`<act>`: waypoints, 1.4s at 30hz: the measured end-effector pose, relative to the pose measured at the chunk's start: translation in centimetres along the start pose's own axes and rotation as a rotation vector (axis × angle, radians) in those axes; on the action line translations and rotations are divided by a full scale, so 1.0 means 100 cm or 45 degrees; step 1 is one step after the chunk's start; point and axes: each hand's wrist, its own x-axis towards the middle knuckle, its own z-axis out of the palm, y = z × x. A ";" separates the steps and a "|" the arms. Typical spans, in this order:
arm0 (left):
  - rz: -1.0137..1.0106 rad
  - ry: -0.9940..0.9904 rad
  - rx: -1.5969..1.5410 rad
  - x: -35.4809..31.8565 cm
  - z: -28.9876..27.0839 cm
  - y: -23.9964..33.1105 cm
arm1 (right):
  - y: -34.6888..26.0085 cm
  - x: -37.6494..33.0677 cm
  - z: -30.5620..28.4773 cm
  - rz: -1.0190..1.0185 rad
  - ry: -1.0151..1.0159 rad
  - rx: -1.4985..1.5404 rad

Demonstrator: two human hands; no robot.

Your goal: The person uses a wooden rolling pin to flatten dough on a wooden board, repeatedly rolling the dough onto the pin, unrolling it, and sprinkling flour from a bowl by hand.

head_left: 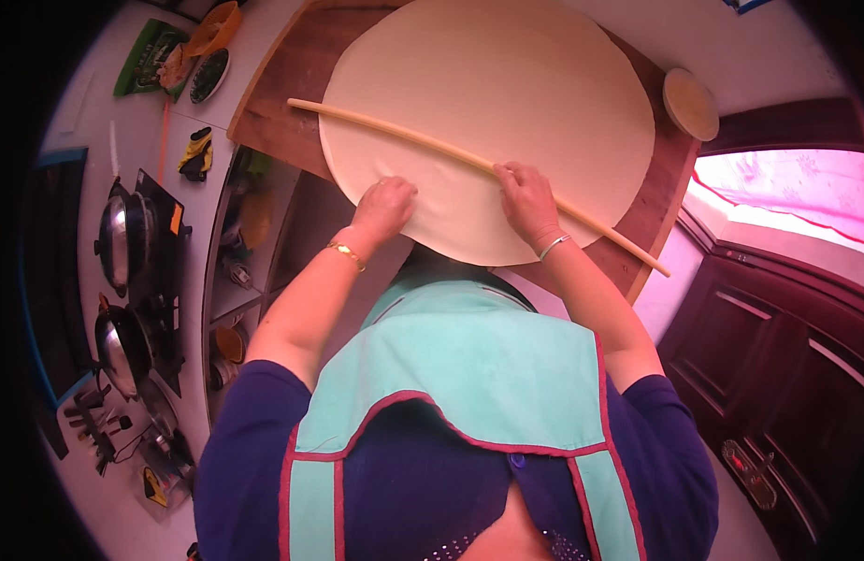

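Note:
A very large, thin round sheet of dough [507, 84] covers most of a wooden board [287, 70], and its near edge hangs over the board's front. Across the dough lies a long, thin rolling pin [385, 128], slanting from upper left to lower right. My right hand [528, 198] is wrapped round the pin right of its middle. Nearer the front edge, my left hand [385, 208] is closed on the dough, which puckers beside the fingers. The left fingertips are partly hidden.
On the left counter stand two lidded pans [123, 238] on a stove, a yellow-black cloth item [196, 154], a plate of greens [209, 75] and an orange basket [214, 28]. A round pale disc [691, 105] sits by the board's right edge. A dark wooden door [778, 374] is at right.

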 end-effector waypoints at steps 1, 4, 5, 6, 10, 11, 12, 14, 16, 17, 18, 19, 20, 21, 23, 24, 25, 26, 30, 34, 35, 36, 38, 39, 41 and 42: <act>0.111 -0.133 0.008 -0.007 -0.012 0.006 | -0.006 -0.005 -0.003 -0.052 -0.038 0.123; 0.428 -0.187 0.092 -0.028 -0.021 -0.005 | -0.040 -0.015 0.003 -0.128 -0.188 0.280; 0.620 -0.096 0.161 -0.030 -0.020 -0.012 | -0.052 -0.017 0.008 -0.168 -0.305 0.318; 0.639 -0.105 0.165 -0.031 -0.018 -0.023 | -0.068 -0.016 0.008 -0.149 -0.295 0.316; 0.738 -0.118 0.299 -0.012 -0.013 -0.054 | -0.109 -0.016 0.011 -0.148 -0.334 0.162; 0.772 -0.128 0.277 -0.006 -0.014 -0.058 | -0.115 -0.018 0.012 -0.137 -0.267 0.053; 0.806 -0.129 0.264 0.000 -0.017 -0.058 | -0.118 -0.021 0.013 -0.125 -0.203 -0.057; 0.823 -0.109 0.116 0.012 -0.024 -0.059 | -0.108 -0.034 0.021 -0.014 -0.282 -0.036; 0.860 -0.089 -0.044 0.034 -0.037 -0.057 | -0.101 -0.031 0.014 0.095 -0.351 -0.005; 0.858 -0.068 -0.195 0.046 -0.042 -0.056 | -0.098 -0.023 0.005 0.217 -0.317 0.122; 0.889 -0.064 -0.241 0.065 -0.048 -0.057 | -0.094 -0.011 -0.007 0.338 -0.273 0.247; 0.885 -0.048 -0.224 0.086 -0.058 -0.051 | -0.079 0.004 -0.014 0.400 -0.202 0.269; 0.876 -0.022 -0.203 0.107 -0.064 -0.046 | -0.066 0.028 -0.029 0.460 -0.211 0.324; 0.898 -0.012 -0.203 0.127 -0.063 -0.044 | -0.047 0.052 -0.034 0.454 -0.192 0.281; 0.708 0.069 -0.137 0.172 -0.060 -0.042 | -0.007 0.093 -0.029 0.474 -0.134 0.182; 0.709 0.070 -0.135 0.187 -0.050 -0.046 | 0.003 0.106 -0.018 0.500 -0.113 0.130; 0.684 0.247 -0.037 0.199 -0.040 -0.050 | 0.006 0.113 -0.004 0.497 -0.103 0.127; 0.655 0.426 0.060 0.206 -0.031 -0.056 | 0.008 0.117 0.014 0.463 -0.047 -0.017; 0.690 0.272 -0.019 0.204 0.013 -0.063 | -0.017 0.089 0.058 0.382 -0.085 -0.351; 0.649 0.118 -0.052 0.161 0.014 -0.066 | -0.062 0.058 0.053 0.579 -0.323 -0.287; 0.692 0.034 0.001 0.148 0.014 -0.067 | -0.075 0.053 0.049 0.586 -0.329 -0.281; 0.700 0.021 -0.001 0.134 0.012 -0.067 | -0.089 0.047 0.044 0.601 -0.395 -0.296; 0.723 -0.052 -0.017 0.105 0.007 -0.070 | -0.112 0.031 0.041 0.628 -0.466 -0.303; 0.726 -0.060 -0.014 0.088 0.001 -0.069 | -0.123 0.022 0.041 0.608 -0.426 -0.319; 0.802 -0.131 0.076 0.064 -0.007 -0.060 | -0.133 0.010 0.039 0.603 -0.386 -0.346; 0.807 -0.137 0.074 0.056 -0.008 -0.060 | -0.136 0.006 0.039 0.558 -0.312 -0.347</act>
